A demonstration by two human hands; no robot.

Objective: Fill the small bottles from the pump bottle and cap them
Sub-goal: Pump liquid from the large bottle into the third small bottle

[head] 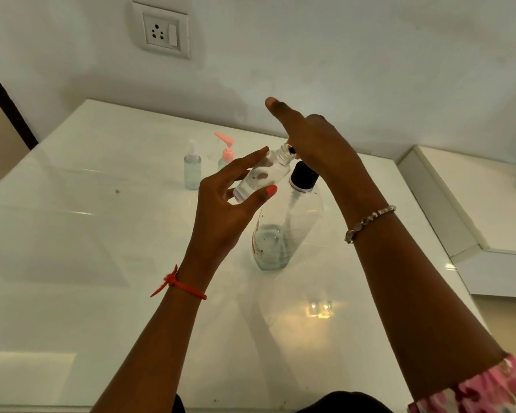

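Observation:
A large clear pump bottle (289, 231) with a black collar stands on the white table (72, 234), a little liquid in its bottom. My right hand (313, 141) presses flat on its pump head, fingers straight. My left hand (224, 210) holds a small clear bottle (265, 174), uncapped and tilted, with its open neck against the black nozzle. Two more small bottles stand farther back: one with a clear spray cap (192, 168), one with a pink pump top (226, 152).
A wall with a white power socket (161, 31) rises right behind the table. A lower white ledge (474, 210) adjoins the table on the right. A dark door frame edge (6, 99) is at the far left.

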